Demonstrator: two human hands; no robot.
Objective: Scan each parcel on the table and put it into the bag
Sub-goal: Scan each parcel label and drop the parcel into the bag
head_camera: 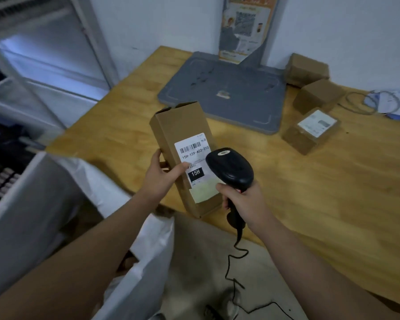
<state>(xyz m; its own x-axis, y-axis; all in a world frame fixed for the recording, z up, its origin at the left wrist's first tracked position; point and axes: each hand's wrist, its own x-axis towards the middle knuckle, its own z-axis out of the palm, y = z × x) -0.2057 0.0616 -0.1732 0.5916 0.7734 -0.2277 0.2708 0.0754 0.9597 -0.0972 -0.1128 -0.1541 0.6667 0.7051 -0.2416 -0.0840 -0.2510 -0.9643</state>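
Note:
My left hand (163, 175) grips a long brown cardboard parcel (178, 125) by its left side, thumb on its white shipping label (195, 153). The parcel is held over the near edge of the wooden table (310, 192), label facing up. My right hand (243, 199) holds a black corded barcode scanner (231, 167), its head just right of the label and aimed at it. Three small brown parcels lie at the table's far right: one with a label (311, 130), one plain (318, 95), one by the wall (306, 69). A white bag (146, 262) hangs open below my left arm.
A grey flat scale platform (229, 95) lies at the table's back, with an orange poster (247, 26) on the wall behind it. A grey cable loop and papers (383, 102) sit at the far right. The scanner's cord (233, 273) trails to the floor. Shelving stands at left.

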